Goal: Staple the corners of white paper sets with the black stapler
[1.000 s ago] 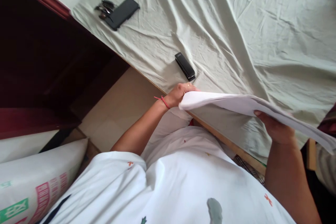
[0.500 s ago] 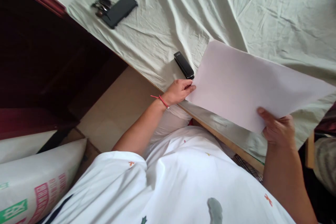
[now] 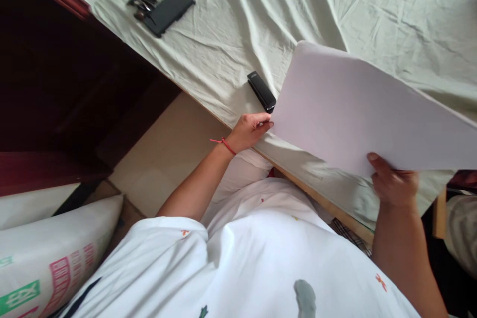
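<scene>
The right hand [image 3: 395,181] clamps the paper [image 3: 354,109], thumb on top; the left hand [image 3: 248,131] seems to pinch its corner. Nearly edge-on a second ago, the paper now fully shows its blank face over the cloth [image 3: 223,49], just beside the stapler [image 3: 261,92]; the phone [image 3: 169,11] lies beyond.

The white paper [image 3: 354,104] is cut off at the right edge.
</scene>
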`<action>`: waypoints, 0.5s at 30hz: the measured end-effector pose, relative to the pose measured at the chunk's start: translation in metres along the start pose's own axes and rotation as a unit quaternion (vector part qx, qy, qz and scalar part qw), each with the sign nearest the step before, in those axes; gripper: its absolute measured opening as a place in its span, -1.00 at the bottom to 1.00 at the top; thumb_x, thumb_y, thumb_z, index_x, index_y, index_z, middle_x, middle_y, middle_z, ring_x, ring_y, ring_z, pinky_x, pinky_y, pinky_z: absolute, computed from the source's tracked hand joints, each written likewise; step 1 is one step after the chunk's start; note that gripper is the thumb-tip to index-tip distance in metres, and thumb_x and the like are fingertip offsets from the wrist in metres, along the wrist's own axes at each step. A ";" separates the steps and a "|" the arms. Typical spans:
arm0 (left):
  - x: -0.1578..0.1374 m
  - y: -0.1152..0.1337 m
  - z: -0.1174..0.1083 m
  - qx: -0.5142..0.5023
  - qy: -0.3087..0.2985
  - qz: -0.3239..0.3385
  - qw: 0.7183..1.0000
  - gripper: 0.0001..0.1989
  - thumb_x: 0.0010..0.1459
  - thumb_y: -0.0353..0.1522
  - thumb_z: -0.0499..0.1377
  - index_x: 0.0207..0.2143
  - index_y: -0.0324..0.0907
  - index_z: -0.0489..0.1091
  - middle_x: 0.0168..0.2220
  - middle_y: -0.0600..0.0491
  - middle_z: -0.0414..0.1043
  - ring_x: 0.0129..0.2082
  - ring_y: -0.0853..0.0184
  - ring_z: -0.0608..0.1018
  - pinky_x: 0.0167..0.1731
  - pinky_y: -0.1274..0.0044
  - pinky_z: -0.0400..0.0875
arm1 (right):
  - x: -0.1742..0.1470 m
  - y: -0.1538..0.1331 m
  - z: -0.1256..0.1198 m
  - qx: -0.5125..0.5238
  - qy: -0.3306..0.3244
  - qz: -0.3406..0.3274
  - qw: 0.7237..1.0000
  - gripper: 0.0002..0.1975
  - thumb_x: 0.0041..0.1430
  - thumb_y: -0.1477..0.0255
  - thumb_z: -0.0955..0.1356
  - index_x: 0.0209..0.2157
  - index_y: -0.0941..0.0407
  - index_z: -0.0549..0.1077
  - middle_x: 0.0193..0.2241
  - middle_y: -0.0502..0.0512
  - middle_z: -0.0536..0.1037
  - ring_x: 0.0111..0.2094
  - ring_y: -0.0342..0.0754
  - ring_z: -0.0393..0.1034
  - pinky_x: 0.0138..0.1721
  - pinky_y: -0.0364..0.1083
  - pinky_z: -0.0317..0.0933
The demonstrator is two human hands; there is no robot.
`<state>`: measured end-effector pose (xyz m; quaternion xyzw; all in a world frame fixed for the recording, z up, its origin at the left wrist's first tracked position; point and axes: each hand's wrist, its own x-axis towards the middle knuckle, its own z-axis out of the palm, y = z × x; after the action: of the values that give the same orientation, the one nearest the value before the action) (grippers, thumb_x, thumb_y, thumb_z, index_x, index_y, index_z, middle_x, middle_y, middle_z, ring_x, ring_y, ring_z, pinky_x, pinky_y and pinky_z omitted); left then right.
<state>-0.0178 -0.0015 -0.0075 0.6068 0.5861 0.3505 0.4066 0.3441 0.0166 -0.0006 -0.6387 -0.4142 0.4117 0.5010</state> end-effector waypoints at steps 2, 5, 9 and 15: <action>-0.001 0.001 0.002 -0.040 0.004 -0.026 0.999 -0.76 0.23 -0.22 0.16 -0.40 -0.20 0.40 -0.55 0.18 0.27 -0.51 0.44 0.31 -0.44 0.57 0.20 | 0.000 -0.002 0.002 0.011 -0.012 -0.011 1.000 -0.64 -0.29 0.39 0.62 -0.38 0.13 0.57 -0.28 0.03 0.62 -0.09 -0.03 0.52 0.18 0.00 0.34; -0.002 0.004 0.005 -0.114 -0.015 -0.070 0.991 -0.76 0.19 -0.19 0.20 -0.33 -0.20 0.39 -0.54 0.18 0.33 -0.58 0.48 0.30 -0.53 0.60 0.15 | 0.001 -0.003 0.002 0.053 0.021 0.017 0.998 -0.61 -0.34 0.42 0.63 -0.36 0.16 0.61 -0.33 0.04 0.63 -0.20 -0.06 0.52 0.01 -0.06 0.45; -0.004 0.009 0.007 -0.159 -0.077 -0.118 0.977 -0.74 0.19 -0.18 0.22 -0.36 -0.22 0.37 -0.49 0.09 0.49 -0.67 0.56 0.18 -0.63 0.61 0.03 | 0.002 -0.003 -0.002 0.079 0.034 0.048 0.995 -0.60 -0.39 0.46 0.64 -0.36 0.15 0.63 -0.35 0.03 0.64 -0.25 -0.11 0.52 -0.07 -0.14 0.47; -0.006 0.013 0.013 -0.243 -0.067 -0.154 0.956 -0.69 0.17 -0.15 0.26 -0.37 -0.21 0.33 -0.50 0.07 0.51 -0.67 0.57 0.20 -0.65 0.62 0.01 | -0.001 -0.002 -0.006 0.095 0.041 0.134 0.986 -0.54 -0.44 0.48 0.65 -0.34 0.17 0.63 -0.33 0.09 0.66 -0.29 -0.08 0.55 -0.18 -0.15 0.52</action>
<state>-0.0008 -0.0078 -0.0007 0.4144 0.5413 0.3741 0.6287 0.3487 0.0143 0.0022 -0.6544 -0.2633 0.4861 0.5159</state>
